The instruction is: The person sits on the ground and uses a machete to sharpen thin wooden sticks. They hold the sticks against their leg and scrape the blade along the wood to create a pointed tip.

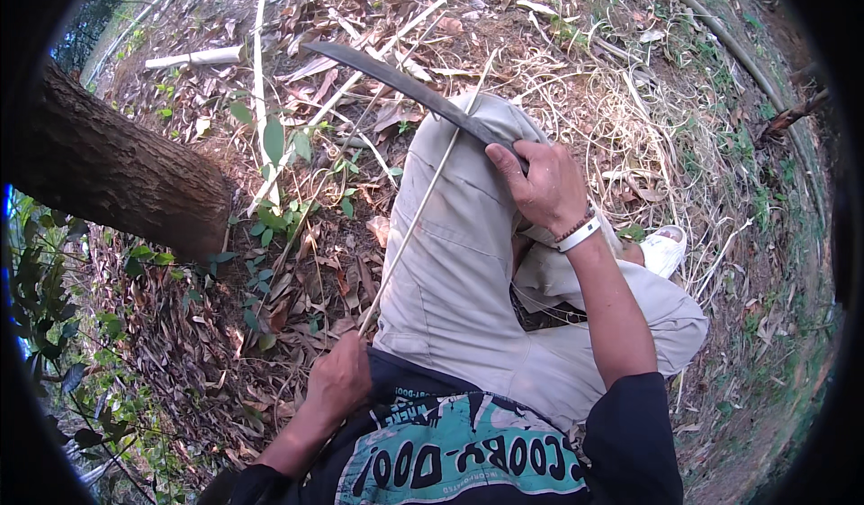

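My right hand point(549, 185) is closed round the handle end of a long, dark, slightly curved machete point(396, 80), whose blade points up and to the left over my knee. Beneath the blade runs a thin pale strip point(416, 221), probably split bamboo or cane, lying along my thigh. It crosses under the machete at the knee, and its far tip sticks out beyond. The near end of this strip sits in my left hand point(340, 374), which is closed beside my hip. Light trousers point(459, 262) cover my bent legs.
A thick tree trunk point(135, 167) leans in at the left. Long pale poles point(260, 73) and a short cut piece point(193, 58) lie on the leaf litter ahead. A heap of thin shavings point(621, 118) spreads beyond my right hand. Leafy plants point(45, 298) grow at far left.
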Demonstrator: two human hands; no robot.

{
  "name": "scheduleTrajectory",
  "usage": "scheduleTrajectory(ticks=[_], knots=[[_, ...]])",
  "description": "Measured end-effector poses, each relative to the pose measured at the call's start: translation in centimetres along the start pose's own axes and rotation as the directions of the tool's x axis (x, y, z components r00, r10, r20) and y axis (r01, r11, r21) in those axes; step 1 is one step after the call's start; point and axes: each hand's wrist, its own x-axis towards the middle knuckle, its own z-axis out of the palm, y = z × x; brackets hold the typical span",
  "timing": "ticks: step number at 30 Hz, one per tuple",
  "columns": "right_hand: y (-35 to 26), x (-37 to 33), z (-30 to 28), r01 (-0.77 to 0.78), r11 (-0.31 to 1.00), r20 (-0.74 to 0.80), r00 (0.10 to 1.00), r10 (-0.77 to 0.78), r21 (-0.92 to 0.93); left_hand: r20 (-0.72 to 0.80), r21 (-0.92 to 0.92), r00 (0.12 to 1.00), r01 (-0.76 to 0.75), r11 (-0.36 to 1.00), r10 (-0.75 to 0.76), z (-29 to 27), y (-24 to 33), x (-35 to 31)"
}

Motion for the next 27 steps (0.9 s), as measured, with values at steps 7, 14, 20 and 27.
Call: scheduleTrajectory(ticks=[7, 14, 20, 27], knots=[[0.0, -0.2, -1.5, -0.113, 0.976, 0.063, 0.993, 0.103, 0.185, 0.154, 0.243, 0.986, -0.1, 0.965, 0.063, -2.8, -7.1, -11.8], [2.5, -0.3, -3.5, -0.186, 0.902, -0.058, 0.973, 0.225, 0.389, 0.101, -0.23, 0.995, 0.027, 0.973, -0.004, -2.2, 2.4, 8.5], [0.3, -1.6, -3.0, -0.092, 0.972, -0.075, 0.991, 0.11, 0.216, 0.077, 0.09, 0.984, -0.17, 0.981, 0.163, -0.3, 7.6, 20.7], [-1.0, -1.3, -1.6, -0.115, 0.992, 0.058, 0.992, 0.112, 0.056, 0.08, 0.268, 0.985, -0.169, 0.948, 0.153, 0.9, 8.9, 20.8]])
